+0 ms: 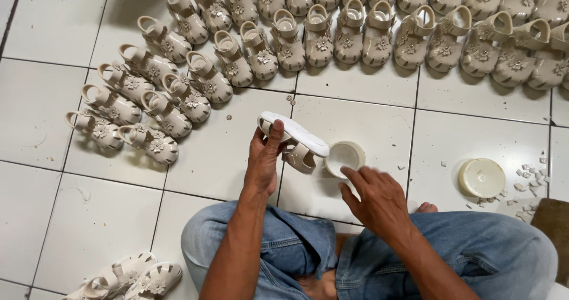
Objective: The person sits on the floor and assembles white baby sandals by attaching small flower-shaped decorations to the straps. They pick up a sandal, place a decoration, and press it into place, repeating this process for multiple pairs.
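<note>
Rows of beige sandals [332, 36] are laid out on the white tiled floor [47, 98]. One small sandal [294, 139], sole up, is gripped at the heel by the left hand [264, 160]; judged light, flexible, best held by the sole edges. Right hand [373, 199] fingers, loosely curled, rest at a small white pot [344, 156].

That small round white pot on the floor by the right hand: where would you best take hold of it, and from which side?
Probably by the outer wall of the small round white pot, hand coming down from above with fingers on opposite sides. It stands upright and open-topped on the tiled floor, so squeezing the round sides avoids dipping into whatever it holds. The right hand is already nearest.
</note>
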